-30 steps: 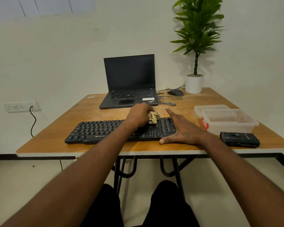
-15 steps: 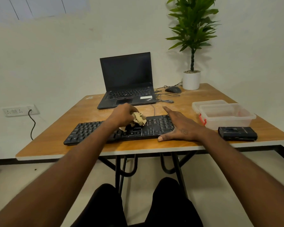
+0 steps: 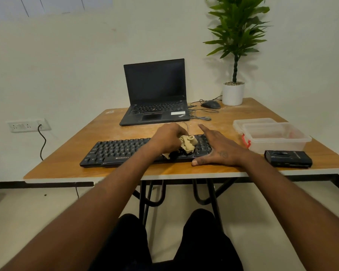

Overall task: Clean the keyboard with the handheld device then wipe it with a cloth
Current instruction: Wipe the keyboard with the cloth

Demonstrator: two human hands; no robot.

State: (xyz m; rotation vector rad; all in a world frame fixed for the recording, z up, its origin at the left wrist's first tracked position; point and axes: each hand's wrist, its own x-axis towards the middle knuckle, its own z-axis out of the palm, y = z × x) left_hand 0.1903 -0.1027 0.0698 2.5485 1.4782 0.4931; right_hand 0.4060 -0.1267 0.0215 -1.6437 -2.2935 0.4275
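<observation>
A black keyboard [image 3: 117, 151] lies near the front edge of the wooden table [image 3: 114, 173]. My left hand [image 3: 167, 138] grips a crumpled beige cloth [image 3: 188, 145] and presses it on the keys right of the keyboard's middle. My right hand [image 3: 216, 148] lies flat with straight fingers over the keyboard's right end, thumb on the table in front of it. The black handheld device [image 3: 288, 158] rests on the table at the front right, apart from both hands.
An open black laptop [image 3: 155, 94] stands behind the keyboard. A mouse [image 3: 210, 104] with cables and a potted plant [image 3: 234, 92] sit at the back right. A clear plastic container [image 3: 270, 136] stands beside the device. A wall socket [image 3: 27, 125] is at left.
My left hand slid left with the cloth half a second ago, then came back right along the keys. My right hand stayed flat on the keyboard's right end.
</observation>
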